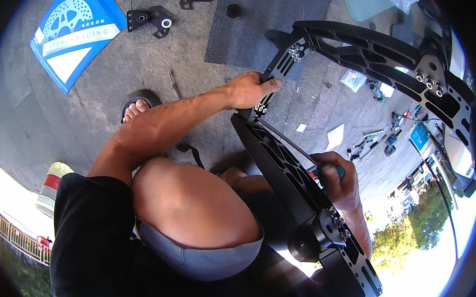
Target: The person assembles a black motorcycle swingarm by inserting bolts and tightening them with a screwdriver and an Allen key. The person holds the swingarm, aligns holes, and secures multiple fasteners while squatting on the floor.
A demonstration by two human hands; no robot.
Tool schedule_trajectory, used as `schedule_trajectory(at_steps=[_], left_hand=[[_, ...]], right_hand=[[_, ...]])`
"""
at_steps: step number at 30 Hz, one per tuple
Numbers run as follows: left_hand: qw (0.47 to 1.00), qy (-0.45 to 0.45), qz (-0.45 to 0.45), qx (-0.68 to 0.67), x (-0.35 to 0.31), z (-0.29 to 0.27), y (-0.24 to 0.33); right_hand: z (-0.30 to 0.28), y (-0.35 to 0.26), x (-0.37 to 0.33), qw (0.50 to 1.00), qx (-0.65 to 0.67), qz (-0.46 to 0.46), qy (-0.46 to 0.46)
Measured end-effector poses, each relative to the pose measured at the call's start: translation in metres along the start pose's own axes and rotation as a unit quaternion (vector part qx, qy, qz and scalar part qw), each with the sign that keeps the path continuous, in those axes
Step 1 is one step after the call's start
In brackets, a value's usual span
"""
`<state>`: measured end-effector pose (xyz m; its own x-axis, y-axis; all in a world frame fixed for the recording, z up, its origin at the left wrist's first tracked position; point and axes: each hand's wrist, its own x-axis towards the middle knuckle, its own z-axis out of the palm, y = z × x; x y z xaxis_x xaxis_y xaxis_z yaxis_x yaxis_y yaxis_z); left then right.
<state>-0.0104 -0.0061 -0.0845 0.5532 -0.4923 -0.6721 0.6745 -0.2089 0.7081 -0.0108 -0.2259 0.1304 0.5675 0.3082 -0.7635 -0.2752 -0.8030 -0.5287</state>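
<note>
A large black metal frame (pixel 359 44) with cut-out openings stands tilted in front of me, running from the upper right down to the lower right. My left hand (pixel 250 90) is wrapped round its slotted connecting plate (pixel 286 61), between two groups of silver bolts. In my right hand (pixel 337 180) is a long-shafted screwdriver (pixel 287 139) with a teal handle end. Its shaft runs up along the lower section of the frame toward the bolts (pixel 260 109) just below my left hand. The tip's exact contact with a bolt cannot be made out.
A blue and white package (pixel 89 38) and black metal brackets (pixel 150 19) lie at the far left. A dark mat (pixel 226 33) lies behind the frame. Hand tools (pixel 377 141) and paper scraps (pixel 335 137) are scattered at right. Another screwdriver (pixel 174 85) rests near my sandal (pixel 148 96).
</note>
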Motion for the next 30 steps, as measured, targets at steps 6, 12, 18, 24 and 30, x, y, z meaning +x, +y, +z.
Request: schedule_trajectory(at_steps=[6,12,18,24,30], left_hand=[[0.999,-0.032,-0.038,-0.011,0.005,-0.002,-0.002],[0.999,-0.035,-0.026,-0.025,0.000,-0.005,0.001],[0.998,-0.032,-0.039,-0.027,-0.001,-0.005,0.004],[0.998,-0.026,-0.040,-0.032,0.000,-0.004,0.003],[0.999,-0.009,-0.028,-0.038,0.003,0.000,-0.004]], right_hand=[[-0.014,-0.008,-0.008,0.995,-0.020,0.099,0.020],[-0.020,-0.007,0.004,0.949,-0.268,-0.163,0.028],[-0.019,-0.012,0.013,0.923,-0.319,-0.214,-0.001],[-0.020,-0.024,0.018,0.877,-0.407,-0.257,-0.001],[-0.022,-0.038,0.029,0.758,-0.543,-0.360,-0.036]])
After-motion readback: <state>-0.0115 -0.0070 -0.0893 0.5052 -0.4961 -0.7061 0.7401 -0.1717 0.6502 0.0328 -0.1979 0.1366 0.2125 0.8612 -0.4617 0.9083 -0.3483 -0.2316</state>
